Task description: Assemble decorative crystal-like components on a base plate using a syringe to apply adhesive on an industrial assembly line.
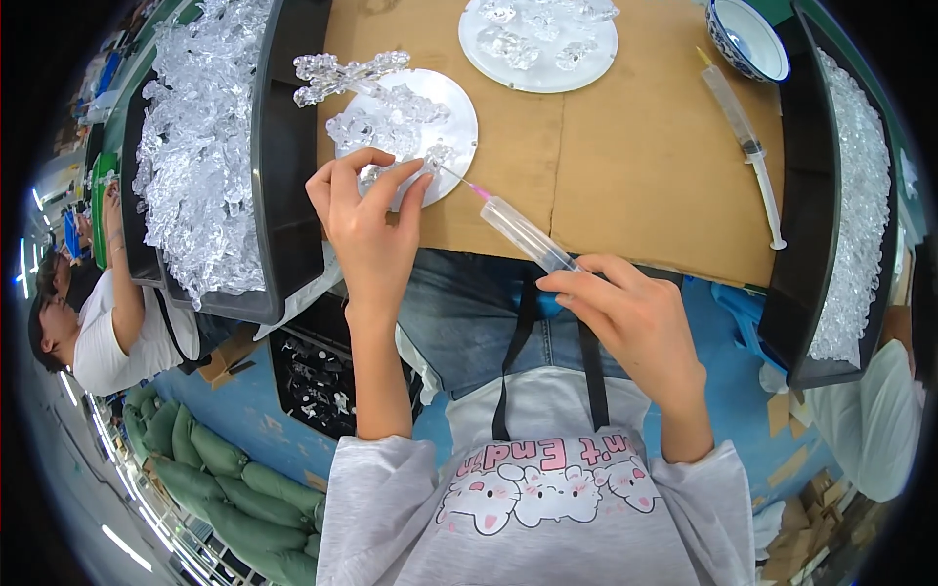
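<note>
Fingers of the left hand pinch a small clear crystal piece against the edge of a round white disc that lies on the brown table. More clear crystal pieces are heaped on the same disc. Across from it, the right hand closes around the barrel end of a clear syringe, whose pink-hubbed needle points up-left and reaches the pinched piece.

A second white disc with a few crystals sits farther up the table, and a spare syringe lies well to the right, near a blue-and-white bowl. Black trays full of clear crystals stand on both sides: the left tray just beside the left hand, the right tray at the table's right edge. Another person works at far left.
</note>
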### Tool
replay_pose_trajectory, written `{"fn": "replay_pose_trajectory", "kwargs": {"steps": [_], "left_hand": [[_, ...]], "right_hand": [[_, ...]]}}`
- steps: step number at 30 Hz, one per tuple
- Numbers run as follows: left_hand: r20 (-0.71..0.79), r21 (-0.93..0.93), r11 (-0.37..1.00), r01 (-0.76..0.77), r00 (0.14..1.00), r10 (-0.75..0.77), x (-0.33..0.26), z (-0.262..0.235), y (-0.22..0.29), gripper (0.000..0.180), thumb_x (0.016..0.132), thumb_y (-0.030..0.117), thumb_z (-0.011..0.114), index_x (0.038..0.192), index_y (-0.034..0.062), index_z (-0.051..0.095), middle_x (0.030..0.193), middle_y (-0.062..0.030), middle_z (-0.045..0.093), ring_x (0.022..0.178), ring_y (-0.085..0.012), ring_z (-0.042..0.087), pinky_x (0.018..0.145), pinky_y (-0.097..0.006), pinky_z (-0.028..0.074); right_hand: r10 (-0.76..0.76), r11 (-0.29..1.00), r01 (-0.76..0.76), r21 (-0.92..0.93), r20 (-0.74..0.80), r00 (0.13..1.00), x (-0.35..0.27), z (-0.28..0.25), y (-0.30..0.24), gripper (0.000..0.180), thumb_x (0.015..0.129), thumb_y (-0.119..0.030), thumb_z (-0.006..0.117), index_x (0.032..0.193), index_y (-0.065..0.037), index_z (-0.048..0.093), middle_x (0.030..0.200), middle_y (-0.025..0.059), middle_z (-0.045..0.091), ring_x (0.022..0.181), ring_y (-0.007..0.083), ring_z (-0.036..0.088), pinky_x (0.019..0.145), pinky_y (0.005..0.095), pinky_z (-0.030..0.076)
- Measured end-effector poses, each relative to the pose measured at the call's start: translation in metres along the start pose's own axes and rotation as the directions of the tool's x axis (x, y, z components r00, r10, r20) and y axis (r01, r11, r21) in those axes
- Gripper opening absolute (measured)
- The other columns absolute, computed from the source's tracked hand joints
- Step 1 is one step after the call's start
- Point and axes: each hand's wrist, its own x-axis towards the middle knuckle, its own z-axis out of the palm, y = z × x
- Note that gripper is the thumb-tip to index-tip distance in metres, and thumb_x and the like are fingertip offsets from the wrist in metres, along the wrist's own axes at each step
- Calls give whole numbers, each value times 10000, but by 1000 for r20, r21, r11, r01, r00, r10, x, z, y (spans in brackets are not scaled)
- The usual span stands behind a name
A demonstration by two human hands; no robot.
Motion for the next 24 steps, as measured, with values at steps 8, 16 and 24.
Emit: {"fn": "replay_pose_trajectory", "kwargs": {"steps": [8,16,24], "left_hand": [[19,-48,996,78,997,-77,1,0,3,179,702,109,787,874,134,747,935,-3,590,960,-226,465,787,-334,415],[44,-63,991,121,992,-118,3,-2,4,174,707,112,782,877,134,749,928,-4,590,946,-218,468,796,-327,417],[36,-65,996,63,997,-61,2,-1,1,156,719,50,761,852,128,739,939,-20,584,977,-242,455,708,-314,445]], "right_hand": [[8,999,-9,53,17,1000,0,-2,0,212,779,-114,703,985,-165,709,902,47,636,618,193,604,546,290,478],[-11,999,11,48,9,1000,1,-1,0,198,765,-101,713,956,-151,721,892,50,643,616,194,603,540,286,472],[-8,998,7,55,10,1000,1,-2,-1,169,765,-114,721,933,-139,725,877,51,647,612,196,607,533,291,469]]}}
